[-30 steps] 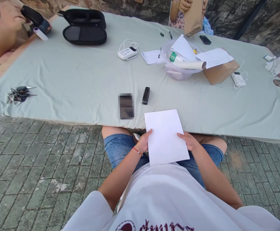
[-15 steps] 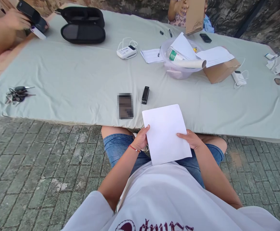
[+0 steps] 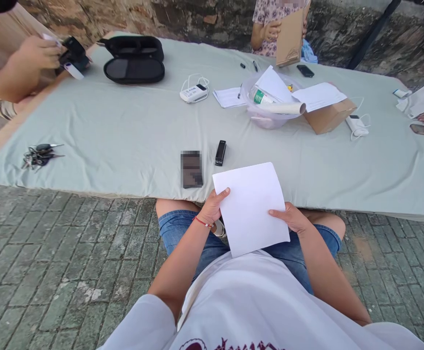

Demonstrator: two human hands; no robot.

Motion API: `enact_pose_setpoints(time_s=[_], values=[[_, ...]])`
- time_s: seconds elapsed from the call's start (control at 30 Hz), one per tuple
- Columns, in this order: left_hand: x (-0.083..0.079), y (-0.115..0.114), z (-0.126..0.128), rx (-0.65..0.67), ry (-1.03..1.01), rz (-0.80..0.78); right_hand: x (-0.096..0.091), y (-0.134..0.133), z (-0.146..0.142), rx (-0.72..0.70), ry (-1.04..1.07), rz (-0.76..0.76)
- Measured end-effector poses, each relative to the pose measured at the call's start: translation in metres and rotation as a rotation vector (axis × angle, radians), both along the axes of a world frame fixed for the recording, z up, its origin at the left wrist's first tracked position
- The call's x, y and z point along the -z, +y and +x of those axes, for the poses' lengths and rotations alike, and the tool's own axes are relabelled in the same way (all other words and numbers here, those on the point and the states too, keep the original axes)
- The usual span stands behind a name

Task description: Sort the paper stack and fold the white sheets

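Note:
A white sheet of paper (image 3: 252,209) is held over my lap, its far edge reaching over the table's near edge. My left hand (image 3: 214,206) grips its left side, thumb on top and fingers hidden beneath. On the right side my right hand (image 3: 290,217) does the same, thumb laid across the top face. Whether it is one sheet or a thin stack I cannot tell. Just beyond the paper lies a black stapler (image 3: 220,153). Left of that is a dark flat object (image 3: 191,169), blurred out.
The cloth-covered table (image 3: 124,141) carries keys (image 3: 40,155), a black case (image 3: 134,70), a white corded device (image 3: 194,93), a plastic basin (image 3: 268,120) of papers and a cardboard box (image 3: 330,116). Three other people are at its far side and ends; one holds a cardboard piece (image 3: 290,36).
The camera view has tilted up slightly, so the table appears lower. Both hands keep their hold on the paper. The person at the left has raised a hand by a black device.

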State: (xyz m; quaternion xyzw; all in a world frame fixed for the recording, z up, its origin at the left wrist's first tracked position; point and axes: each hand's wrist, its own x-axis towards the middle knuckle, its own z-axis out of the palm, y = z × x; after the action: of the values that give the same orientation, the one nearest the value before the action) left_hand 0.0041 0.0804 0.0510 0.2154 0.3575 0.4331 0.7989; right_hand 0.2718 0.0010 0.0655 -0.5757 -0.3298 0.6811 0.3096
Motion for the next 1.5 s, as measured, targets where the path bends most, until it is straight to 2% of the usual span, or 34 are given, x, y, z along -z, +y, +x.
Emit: enact_pose_setpoints(time_s=[0.23, 0.33, 0.47, 0.67, 0.9, 1.03, 1.2, 1.37, 1.5], values=[[-0.016, 0.004, 0.008, -0.117, 0.098, 0.082, -0.011, -0.001, 0.006, -0.059, -0.178, 0.087], [-0.021, 0.002, 0.013, -0.15, 0.137, 0.129, -0.014, -0.004, 0.006, -0.032, -0.237, 0.09], [-0.024, -0.002, 0.017, -0.178, 0.192, 0.183, -0.014, -0.009, 0.007, 0.034, -0.265, 0.108], [-0.023, -0.007, 0.017, -0.196, 0.269, 0.247, -0.011, -0.012, 0.008, 0.059, -0.285, 0.099], [-0.016, -0.009, 0.012, -0.212, 0.231, 0.189, -0.014, -0.015, 0.01, 0.034, -0.247, 0.1], [-0.028, -0.01, 0.011, -0.194, 0.169, 0.238, -0.017, -0.015, 0.011, 0.018, -0.229, 0.093], [-0.049, -0.011, 0.009, -0.205, 0.131, 0.218, -0.018, -0.016, 0.009, 0.035, -0.178, 0.078], [-0.05, -0.007, 0.008, -0.191, 0.08, 0.318, -0.015, -0.017, 0.008, 0.057, -0.143, 0.067], [-0.049, -0.005, 0.007, -0.174, 0.027, 0.339, -0.014, -0.018, 0.008, 0.055, -0.13, 0.063]])
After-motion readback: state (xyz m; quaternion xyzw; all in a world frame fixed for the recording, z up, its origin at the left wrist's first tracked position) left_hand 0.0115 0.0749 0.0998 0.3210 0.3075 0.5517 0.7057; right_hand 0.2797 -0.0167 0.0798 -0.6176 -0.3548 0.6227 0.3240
